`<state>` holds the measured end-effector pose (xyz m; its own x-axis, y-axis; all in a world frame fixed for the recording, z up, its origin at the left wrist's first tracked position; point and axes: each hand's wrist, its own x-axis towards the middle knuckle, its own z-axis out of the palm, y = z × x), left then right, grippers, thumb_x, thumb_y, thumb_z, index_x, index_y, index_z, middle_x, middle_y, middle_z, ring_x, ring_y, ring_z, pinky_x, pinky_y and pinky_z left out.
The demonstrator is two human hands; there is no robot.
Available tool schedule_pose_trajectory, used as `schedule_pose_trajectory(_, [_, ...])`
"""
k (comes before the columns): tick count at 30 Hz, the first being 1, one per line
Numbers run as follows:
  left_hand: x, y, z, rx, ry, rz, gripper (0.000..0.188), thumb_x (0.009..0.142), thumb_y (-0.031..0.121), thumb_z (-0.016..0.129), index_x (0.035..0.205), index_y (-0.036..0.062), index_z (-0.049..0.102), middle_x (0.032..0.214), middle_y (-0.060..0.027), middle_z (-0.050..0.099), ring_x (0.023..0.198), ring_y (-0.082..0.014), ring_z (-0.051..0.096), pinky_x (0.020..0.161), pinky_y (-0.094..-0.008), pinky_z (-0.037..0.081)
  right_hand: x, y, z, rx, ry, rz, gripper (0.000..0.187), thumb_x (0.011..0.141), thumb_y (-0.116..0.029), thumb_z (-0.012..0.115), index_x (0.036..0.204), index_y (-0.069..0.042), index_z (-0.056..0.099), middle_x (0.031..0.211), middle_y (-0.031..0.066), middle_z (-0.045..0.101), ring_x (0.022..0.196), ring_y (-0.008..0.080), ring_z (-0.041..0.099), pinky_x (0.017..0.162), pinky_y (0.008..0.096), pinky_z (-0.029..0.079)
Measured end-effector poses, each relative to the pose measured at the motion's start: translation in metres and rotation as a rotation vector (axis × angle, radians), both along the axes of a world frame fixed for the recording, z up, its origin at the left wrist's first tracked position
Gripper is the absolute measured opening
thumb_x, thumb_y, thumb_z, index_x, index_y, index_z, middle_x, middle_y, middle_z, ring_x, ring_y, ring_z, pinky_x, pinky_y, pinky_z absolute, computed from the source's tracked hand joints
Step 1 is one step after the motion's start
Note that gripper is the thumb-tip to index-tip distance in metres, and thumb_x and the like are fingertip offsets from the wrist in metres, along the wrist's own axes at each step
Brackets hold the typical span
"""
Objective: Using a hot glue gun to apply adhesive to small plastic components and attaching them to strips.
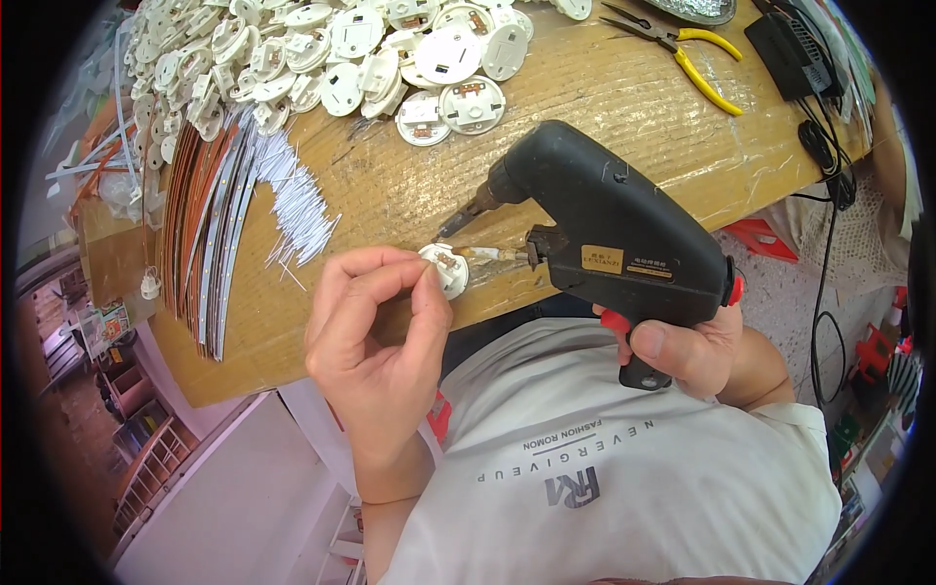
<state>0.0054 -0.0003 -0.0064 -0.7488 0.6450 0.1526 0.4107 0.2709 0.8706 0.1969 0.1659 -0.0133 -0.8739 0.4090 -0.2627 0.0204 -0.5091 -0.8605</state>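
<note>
Left grip (380,327): thumb and forefinger pinching the edge of a white disc (451,280)
Right grip (687,353): wrapped round the handle of a black soldering gun (624,219)
Gun tip (451,224): just beyond the left grip's fingertips, near the disc
White wires (297,200): on the table (390,190), ahead-left of the left grip
Disc pile (353,34): well beyond the left grip
Yellow-handled pliers (669,43): well beyond the right grip

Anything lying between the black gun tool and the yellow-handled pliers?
No objects: in the head view, only bare tabletop shows between the black gun tool, held in the right hand, and the yellow-handled pliers.
</note>
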Motion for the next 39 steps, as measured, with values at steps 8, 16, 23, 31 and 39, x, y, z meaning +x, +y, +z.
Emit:
schedule_pose_trajectory(8, [0.000,0.003,0.003,-0.026,0.012,0.016,0.009,0.089,-0.013,0.073,0.096,-0.0070,0.072,0.102,-0.0107,0.066,0.086,-0.0113,0.063,0.074,-0.0222,0.051,0.002,0.005,0.001,-0.079,-0.049,0.032,0.030,0.088,-0.003,0.067,0.118,0.003,0.064,0.101,0.0082,0.069,0.090,0.0126,0.062,0.079,0.0284,0.051])
schedule_pose_trajectory(16, [0.002,0.005,0.005,-0.022,0.004,0.023,0.009,0.088,-0.013,0.074,0.095,-0.0070,0.073,0.100,-0.0106,0.067,0.086,-0.0119,0.063,0.074,-0.0224,0.051,0.002,0.003,0.000,-0.083,-0.055,0.031,0.028,0.088,-0.001,0.065,0.116,0.002,0.064,0.093,0.0037,0.066,0.081,0.0089,0.057,0.072,0.0267,0.048])
schedule_pose_trajectory(23, [0.003,0.005,0.007,-0.028,-0.013,0.034,0.009,0.088,-0.013,0.074,0.095,-0.0071,0.074,0.100,-0.0106,0.067,0.086,-0.0125,0.064,0.074,-0.0230,0.051,0.001,0.003,0.002,-0.088,-0.067,0.027,0.039,0.087,0.000,0.064,0.125,0.005,0.061,0.099,0.0032,0.066,0.086,0.0089,0.057,0.075,0.0263,0.047])
schedule_pose_trajectory(31, [0.003,0.005,0.007,-0.024,-0.022,0.040,0.010,0.088,-0.013,0.075,0.096,-0.0071,0.074,0.100,-0.0108,0.067,0.086,-0.0128,0.064,0.074,-0.0232,0.052,0.000,0.006,0.007,-0.093,-0.130,0.071,0.047,0.085,-0.003,0.065,0.131,0.008,0.060,0.108,0.0056,0.067,0.093,0.0105,0.057,0.081,0.0270,0.047])
schedule_pose_trajectory(39, [0.001,0.003,0.005,-0.008,-0.018,0.039,0.009,0.088,-0.013,0.075,0.095,-0.0072,0.074,0.100,-0.0111,0.067,0.086,-0.0128,0.065,0.075,-0.0231,0.052,0.006,0.014,0.005,-0.062,-0.149,0.172,0.050,0.085,-0.002,0.063,0.133,0.008,0.059,0.115,0.0077,0.068,0.100,0.0122,0.059,0.087,0.0279,0.048])
